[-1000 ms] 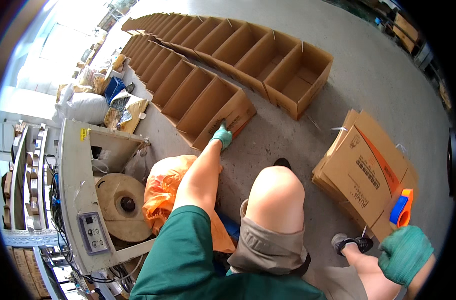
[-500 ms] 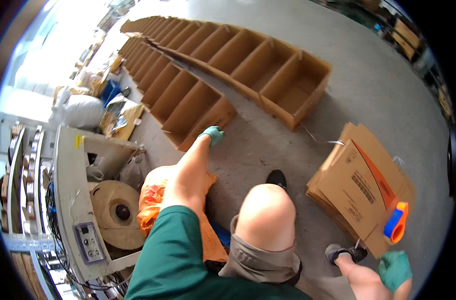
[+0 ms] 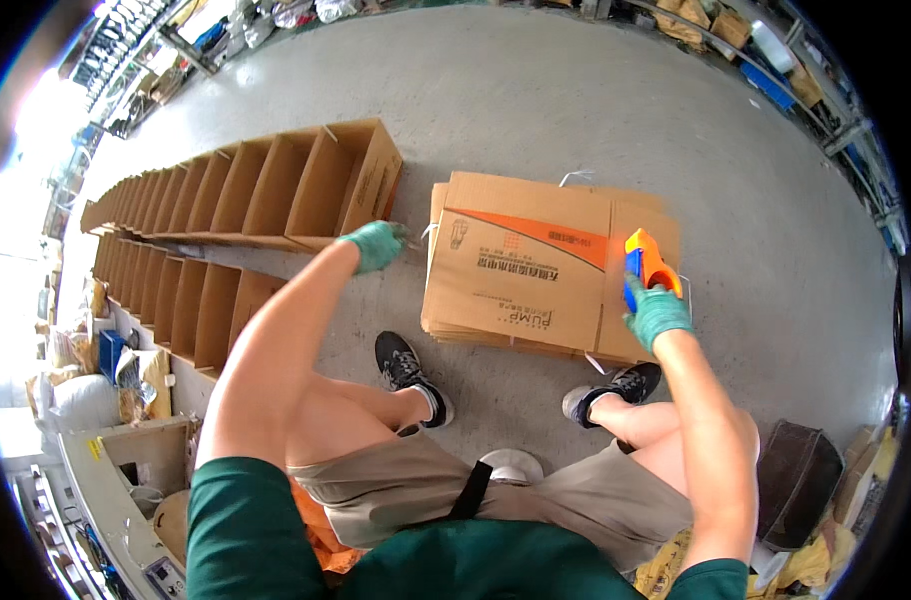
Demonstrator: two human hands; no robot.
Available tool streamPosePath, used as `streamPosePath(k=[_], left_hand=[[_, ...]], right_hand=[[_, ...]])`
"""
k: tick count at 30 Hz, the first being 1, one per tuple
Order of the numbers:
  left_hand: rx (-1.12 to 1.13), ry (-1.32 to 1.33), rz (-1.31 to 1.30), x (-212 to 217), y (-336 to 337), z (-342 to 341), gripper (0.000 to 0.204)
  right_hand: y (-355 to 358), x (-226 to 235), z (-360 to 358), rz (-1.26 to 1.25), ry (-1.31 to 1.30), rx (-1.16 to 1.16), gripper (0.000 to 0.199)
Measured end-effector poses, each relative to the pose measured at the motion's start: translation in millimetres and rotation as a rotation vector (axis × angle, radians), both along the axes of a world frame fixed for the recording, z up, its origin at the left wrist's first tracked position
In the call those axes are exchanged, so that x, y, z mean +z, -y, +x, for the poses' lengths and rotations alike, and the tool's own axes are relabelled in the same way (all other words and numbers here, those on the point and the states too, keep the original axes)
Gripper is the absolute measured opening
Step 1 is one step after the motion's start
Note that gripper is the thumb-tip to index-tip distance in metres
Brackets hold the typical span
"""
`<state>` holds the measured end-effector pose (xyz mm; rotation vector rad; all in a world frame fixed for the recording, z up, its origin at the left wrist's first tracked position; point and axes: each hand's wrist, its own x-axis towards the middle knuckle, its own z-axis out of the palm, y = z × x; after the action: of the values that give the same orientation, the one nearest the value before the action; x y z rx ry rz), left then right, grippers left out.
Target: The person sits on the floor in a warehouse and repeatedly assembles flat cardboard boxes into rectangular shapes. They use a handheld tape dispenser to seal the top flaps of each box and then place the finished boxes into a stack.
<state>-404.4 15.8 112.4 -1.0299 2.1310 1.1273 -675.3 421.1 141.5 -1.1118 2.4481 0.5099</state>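
Note:
My left hand (image 3: 374, 246), in a green glove, hangs just left of a stack of flattened cardboard boxes (image 3: 516, 285). Its fingers stretch toward the stack's tied edge, with nothing visible in them; the fingertips are slightly blurred. Over the stack's right end, my gloved right hand (image 3: 662, 312) is closed round the lower part of an orange, yellow and blue tape dispenser (image 3: 651, 265). White strings stick out around the stack, and printing and an orange band mark its top box.
At the left, two long rows of open cardboard boxes (image 3: 321, 185) stand on the grey floor (image 3: 496, 90). A pale machine cabinet (image 3: 106, 480) is at lower left, a dark stool-like block (image 3: 801, 480) at lower right. Loaded shelving (image 3: 776, 85) lines the far right.
My view has swung right, bringing the box stack to the centre. My right hand has come up from beside the stack and taken hold of the tape dispenser. My left hand has moved nearer the stack.

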Motion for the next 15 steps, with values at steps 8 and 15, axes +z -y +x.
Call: streamPosePath(k=[8,15], left_hand=[[0.259,-0.074,-0.220,-79.5,-58.0,-27.4,0.038],[0.099,-0.123,-0.523,-27.9,-66.5,-39.6,0.037]], right_hand=[[-11.3,-50.1,-19.7,-0.275,0.172,-0.075,0.036],[-3.9,-47.6,-26.3,-0.268,0.279,-0.239,0.037]])
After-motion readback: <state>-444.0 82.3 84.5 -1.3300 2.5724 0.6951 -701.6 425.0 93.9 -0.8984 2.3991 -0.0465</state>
